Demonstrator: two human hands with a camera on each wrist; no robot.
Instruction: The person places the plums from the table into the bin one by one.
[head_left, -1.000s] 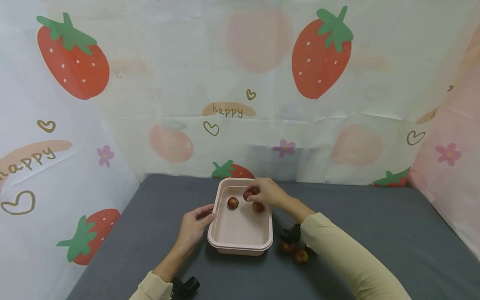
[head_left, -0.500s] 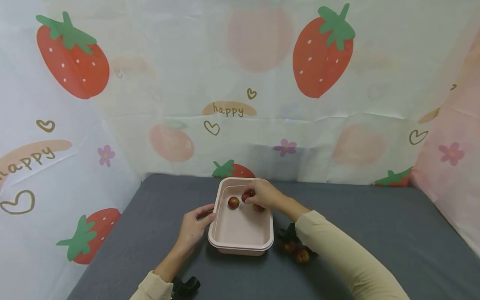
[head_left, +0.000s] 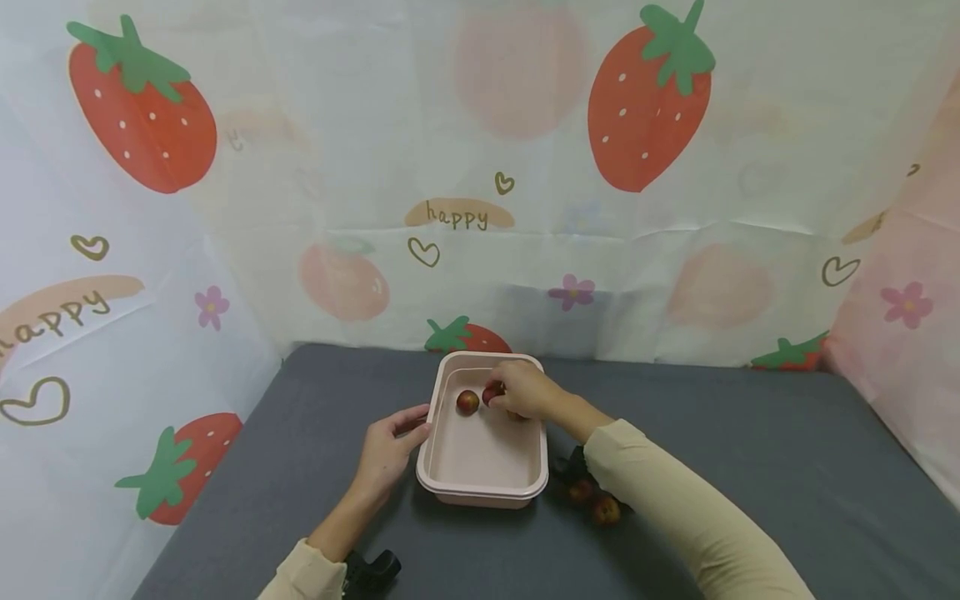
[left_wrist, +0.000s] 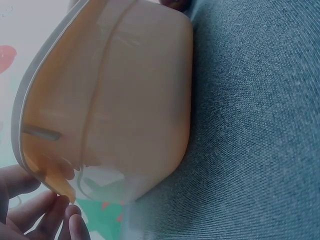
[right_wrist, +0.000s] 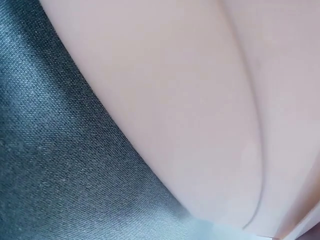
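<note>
A pale pink plastic bin (head_left: 480,462) stands on the table, its wall (right_wrist: 170,110) filling most of the right wrist view. My left hand (head_left: 386,454) holds the bin's left rim, with fingertips (left_wrist: 60,205) at the rim's edge in the left wrist view. Inside the bin, my right hand (head_left: 528,390) pinches a red plum (head_left: 492,393) between thumb and fingers, low near the far right corner. One reddish plum (head_left: 467,402) lies on the bin floor to its left. Another plum (head_left: 516,416) is mostly hidden under the right hand.
Several more plums (head_left: 606,510) lie on the grey cloth (head_left: 720,467) right of the bin, partly covered by the right sleeve (head_left: 675,500) and a black wrist device (head_left: 577,467). A strawberry-print curtain (head_left: 465,283) rises behind the table.
My right hand has shifted slightly left and down with the pinched plum, covering more of the plum beneath it. The left hand stays at the rim.
</note>
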